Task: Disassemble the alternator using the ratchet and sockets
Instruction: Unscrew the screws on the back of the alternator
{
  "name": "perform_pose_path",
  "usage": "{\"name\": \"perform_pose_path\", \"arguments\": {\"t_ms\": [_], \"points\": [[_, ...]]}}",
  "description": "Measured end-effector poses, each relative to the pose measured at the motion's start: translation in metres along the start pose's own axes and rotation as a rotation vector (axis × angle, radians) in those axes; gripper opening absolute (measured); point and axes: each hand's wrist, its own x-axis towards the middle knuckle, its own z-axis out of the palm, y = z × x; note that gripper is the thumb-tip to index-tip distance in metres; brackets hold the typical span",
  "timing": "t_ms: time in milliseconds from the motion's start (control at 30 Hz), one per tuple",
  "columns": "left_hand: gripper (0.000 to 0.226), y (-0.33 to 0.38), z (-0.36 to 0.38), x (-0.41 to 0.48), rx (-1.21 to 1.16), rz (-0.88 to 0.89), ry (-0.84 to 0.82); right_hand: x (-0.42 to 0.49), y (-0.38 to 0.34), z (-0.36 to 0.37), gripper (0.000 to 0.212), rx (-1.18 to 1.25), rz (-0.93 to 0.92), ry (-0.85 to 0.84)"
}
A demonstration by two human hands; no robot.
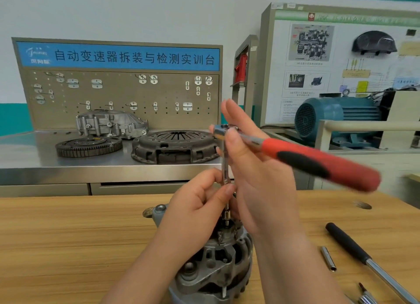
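ratchet [295, 158] handle pointing right, extension [225, 167] vertical

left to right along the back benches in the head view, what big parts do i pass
toothed flywheel → clutch cover → blue motor; the grey housing behind overlaps the flywheel, so it is left out

White wall [136, 13], steel bench [22, 153], wooden table [68, 235].

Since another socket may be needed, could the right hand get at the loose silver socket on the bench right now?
Probably not yet: nothing blocks the silver socket, but the right hand holds the ratchet.
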Motion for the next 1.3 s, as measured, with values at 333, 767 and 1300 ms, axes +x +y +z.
{"name": "perform_pose_path", "arguments": {"t_ms": [333, 767, 1300], "points": [[0.011, -0.0023, -0.0007, 0.0003, 0.046, 0.022, -0.025, 0.0001, -0.0008, 0.0018, 0.025, 0.056, 0.073, 0.082], [0.017, -0.0011, -0.001, 0.0005, 0.073, 0.039, -0.017, 0.0001, 0.0007, 0.0038, 0.031, 0.097, 0.095, 0.122], [0.016, -0.0039, 0.0014, 0.0018, 0.099, 0.051, -0.007, -0.0016, -0.0044, 0.0024, 0.026, -0.166, -0.074, 0.05]]}}
